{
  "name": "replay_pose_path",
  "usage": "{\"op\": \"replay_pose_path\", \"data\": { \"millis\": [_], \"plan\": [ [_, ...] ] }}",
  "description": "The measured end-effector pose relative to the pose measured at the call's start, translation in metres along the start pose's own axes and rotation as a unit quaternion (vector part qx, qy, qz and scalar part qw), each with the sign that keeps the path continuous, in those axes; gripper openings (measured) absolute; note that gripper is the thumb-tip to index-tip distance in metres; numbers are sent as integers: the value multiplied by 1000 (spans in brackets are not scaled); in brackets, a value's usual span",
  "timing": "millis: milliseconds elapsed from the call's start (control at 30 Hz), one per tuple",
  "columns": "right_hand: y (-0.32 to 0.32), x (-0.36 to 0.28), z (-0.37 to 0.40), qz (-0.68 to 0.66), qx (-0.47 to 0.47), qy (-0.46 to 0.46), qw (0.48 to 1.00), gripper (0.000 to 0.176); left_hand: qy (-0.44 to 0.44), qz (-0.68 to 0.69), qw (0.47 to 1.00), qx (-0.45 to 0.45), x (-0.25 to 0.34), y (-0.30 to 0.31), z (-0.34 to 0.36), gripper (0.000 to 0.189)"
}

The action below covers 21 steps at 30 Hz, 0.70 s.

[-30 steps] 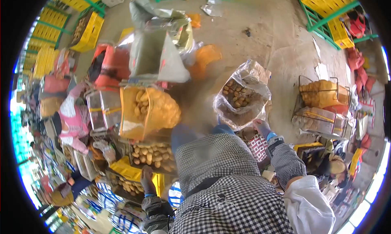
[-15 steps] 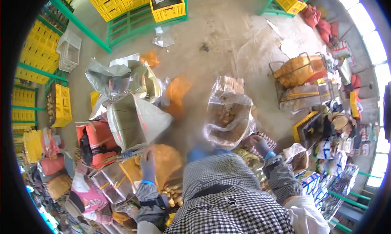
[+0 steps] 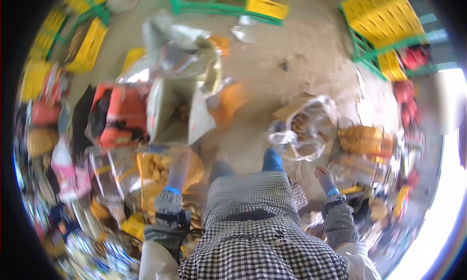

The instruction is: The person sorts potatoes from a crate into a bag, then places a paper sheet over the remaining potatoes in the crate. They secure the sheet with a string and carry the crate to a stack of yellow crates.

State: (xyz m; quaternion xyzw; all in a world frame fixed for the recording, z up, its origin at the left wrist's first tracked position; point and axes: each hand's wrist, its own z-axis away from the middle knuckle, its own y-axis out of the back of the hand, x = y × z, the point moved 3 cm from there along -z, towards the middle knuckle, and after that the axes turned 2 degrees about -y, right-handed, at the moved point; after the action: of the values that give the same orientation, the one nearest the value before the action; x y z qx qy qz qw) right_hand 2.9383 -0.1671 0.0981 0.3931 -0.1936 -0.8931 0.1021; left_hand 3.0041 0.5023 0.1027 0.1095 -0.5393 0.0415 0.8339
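Observation:
My left hand (image 3: 179, 169) is over an orange bag (image 3: 158, 169) with lumpy brown pieces in it; motion smears its fingers, so its grip cannot be made out. To the right, my right hand (image 3: 324, 177) hangs beside my checked apron (image 3: 258, 197), fingers curled, with what they hold, if anything, too small to name. Beyond it on the floor stands a clear plastic bag (image 3: 311, 146) in a cardboard box, with brown pieces inside. A large grey-white sack (image 3: 168, 112) stands open ahead of my left hand.
A red bag (image 3: 124, 114) lies left of the sack, and an orange bag (image 3: 231, 102) right of it. Yellow crates (image 3: 382, 17) sit on green racks at the back. A person in pink (image 3: 70, 175) is at the far left. Filled orange bags (image 3: 367, 141) stand at right.
The view has turned, shifting the clear bag and box rightward. My right hand has moved away from the checked cloth near it. My left hand remains near the orange bag.

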Motion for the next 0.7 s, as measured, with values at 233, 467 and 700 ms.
{"op": "replay_pose_path", "data": {
  "millis": [233, 467, 700],
  "plan": [
    [-43, -125, -135, 149, -213, -21, 965, 30, 83, 75, 974, 196, -10, -19, 99, 29],
    [-133, -191, -416, 369, -456, 414, 696, 33, 307, 100, 821, 471, -79, -144, 355, 29],
    [-359, -303, -275, 422, -550, 299, 656, 31, 267, 339, 606, 668, -217, -473, 575, 17]
  ]
}}
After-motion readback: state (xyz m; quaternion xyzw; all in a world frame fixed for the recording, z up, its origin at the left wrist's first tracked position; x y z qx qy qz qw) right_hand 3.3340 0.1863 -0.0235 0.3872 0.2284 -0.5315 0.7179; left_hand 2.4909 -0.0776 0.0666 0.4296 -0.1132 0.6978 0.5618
